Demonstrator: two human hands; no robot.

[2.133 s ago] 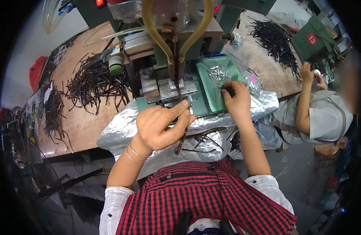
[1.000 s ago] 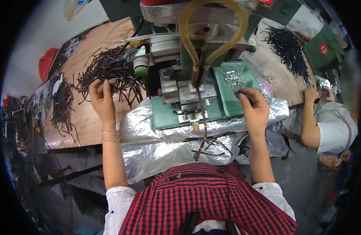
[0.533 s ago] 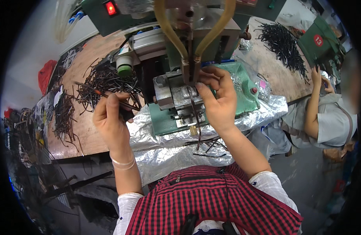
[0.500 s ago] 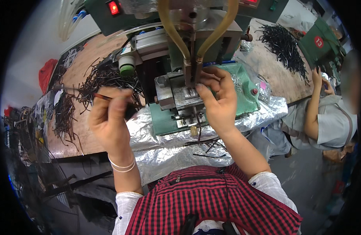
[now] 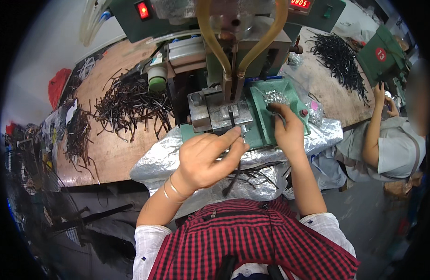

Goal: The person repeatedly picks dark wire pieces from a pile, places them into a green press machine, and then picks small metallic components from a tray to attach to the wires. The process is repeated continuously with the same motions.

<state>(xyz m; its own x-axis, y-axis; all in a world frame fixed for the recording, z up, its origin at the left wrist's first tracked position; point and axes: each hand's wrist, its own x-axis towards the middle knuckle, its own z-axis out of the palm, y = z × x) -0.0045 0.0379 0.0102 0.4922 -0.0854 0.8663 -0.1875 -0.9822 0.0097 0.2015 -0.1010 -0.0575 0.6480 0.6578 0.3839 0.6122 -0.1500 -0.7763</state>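
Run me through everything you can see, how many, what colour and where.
Machine: one, green and grey, top centre.
Hoses: two lengths, amber, on the machine's front.
Tray: one, green, right of the machine.
Metal pieces: many, silver, in the tray.
Dark strip: one, blackish, at the machine's front.
Bench: one or more, brown, around the machine.
Brown strip piles: two, dark brown, bench's left.
Black strip pile: one, black, bench's right.
Foil: count unclear, silver, bench's near edge.
Loose strips: several, dark, on the foil.
Red bag: one, red, far left.
Boxy equipment: one, green, far right.
Co-worker: one, pale clothing, right.
Apron: one, checked red, bottom centre.
Left hand: one, bare, at the strip.
Right hand: one, bare, over the tray.
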